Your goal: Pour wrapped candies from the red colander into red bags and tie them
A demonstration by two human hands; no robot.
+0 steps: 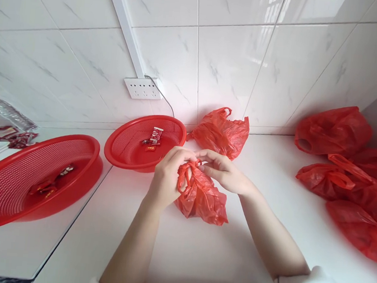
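Observation:
A red plastic bag [203, 200] is in front of me, gathered and twisted at its neck. My left hand [171, 175] is closed around the neck, and a loop of the bag hangs over its fingers. From the other side my right hand [219, 169] meets it, fingers bent and pinching the top of the same bag. Both sets of fingertips come together there, so the exact grip is partly hidden. Just behind my hands, a second red plastic bag [224, 134] rests against the wall.
Two red mesh baskets, one at the back [112, 149] and one at the left [90, 150], hold a few wrapped snacks. Several red bags [353, 188] lie at the right. A power socket [143, 88] with a cable is on the tiled wall. Clear packaging [11, 113] lies far left.

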